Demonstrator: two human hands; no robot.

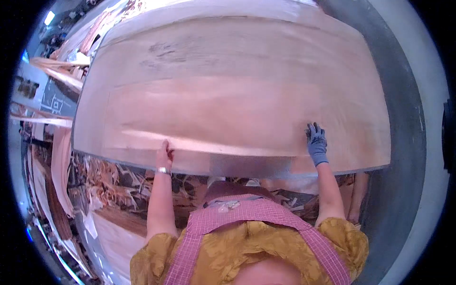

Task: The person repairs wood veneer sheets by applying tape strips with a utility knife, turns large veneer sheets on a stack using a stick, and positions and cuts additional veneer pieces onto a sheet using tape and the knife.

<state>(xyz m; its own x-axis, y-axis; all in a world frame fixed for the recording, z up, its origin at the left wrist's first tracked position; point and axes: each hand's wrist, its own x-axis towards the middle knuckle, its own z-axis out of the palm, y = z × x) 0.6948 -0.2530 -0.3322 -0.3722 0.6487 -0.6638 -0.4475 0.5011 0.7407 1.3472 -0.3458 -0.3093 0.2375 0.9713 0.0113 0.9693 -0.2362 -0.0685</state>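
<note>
Veneer sheet [213, 109] lies at 12 o'clock; left hand [164, 154] curls at its seven, hold unclear; right hand [317, 142], gloved, spreads loosely at four; light, even pressure should prevent splitting.

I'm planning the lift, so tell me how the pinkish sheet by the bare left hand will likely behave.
The pinkish sheet is probably floppy: a ripple runs along its near edge by the left hand. It is likely light for its size, as it looks thin. It may tear easily, judging by the ragged, similar-coloured scraps below.
</note>
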